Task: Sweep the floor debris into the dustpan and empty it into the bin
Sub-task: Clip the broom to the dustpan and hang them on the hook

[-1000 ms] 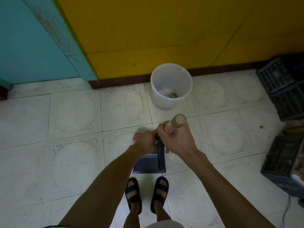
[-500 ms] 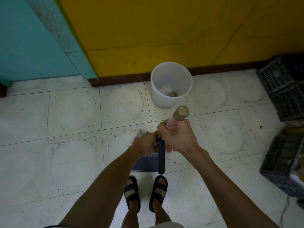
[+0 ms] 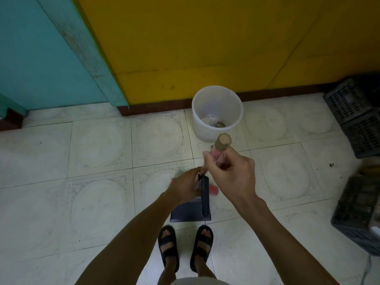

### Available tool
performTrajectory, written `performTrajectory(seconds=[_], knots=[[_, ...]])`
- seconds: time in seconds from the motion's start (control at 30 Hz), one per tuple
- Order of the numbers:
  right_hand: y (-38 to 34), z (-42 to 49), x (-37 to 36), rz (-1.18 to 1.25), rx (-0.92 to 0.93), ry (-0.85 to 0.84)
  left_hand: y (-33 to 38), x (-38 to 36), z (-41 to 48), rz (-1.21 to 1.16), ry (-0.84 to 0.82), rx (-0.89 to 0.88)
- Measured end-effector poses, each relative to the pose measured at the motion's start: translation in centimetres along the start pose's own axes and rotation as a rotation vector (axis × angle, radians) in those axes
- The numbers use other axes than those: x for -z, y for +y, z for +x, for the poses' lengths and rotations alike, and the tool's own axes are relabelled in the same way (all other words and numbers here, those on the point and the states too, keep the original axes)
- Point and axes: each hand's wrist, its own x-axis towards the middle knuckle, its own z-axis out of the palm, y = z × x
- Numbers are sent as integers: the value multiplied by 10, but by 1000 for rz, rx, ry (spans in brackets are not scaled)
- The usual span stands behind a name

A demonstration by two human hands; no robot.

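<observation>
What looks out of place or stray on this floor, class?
Small dark bits lie on the tile at right, near the crates, well apart from the dustpan and bin. Nothing looks spilled or broken.

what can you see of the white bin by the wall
The white bin is a round, open-topped bucket of translucent-looking plastic, with no lid in view. It stands upright on the tiled floor, close to the dark skirting under the yellow wall. A little pale and brownish debris lies at its bottom. Neither hand touches it; the broom handle's top overlaps its near side in this view.
</observation>
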Motion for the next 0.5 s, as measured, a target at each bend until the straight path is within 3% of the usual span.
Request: performTrajectory(seconds=[0.07, 0.17, 0.33, 0.4, 0.5], knots=[[-5, 4, 6, 122, 92, 87, -3, 7, -5, 34, -10, 9], [-12, 6, 13, 290, 132, 44, 23, 27, -28, 35, -14, 7], [-11, 2, 14, 243, 171, 189, 43, 37, -34, 139, 90, 60], [-8, -2, 16, 264, 134, 206, 53, 35, -36, 38, 142, 207], [-5, -7, 21, 274, 54, 155, 64, 29, -44, -355, 57, 462]])
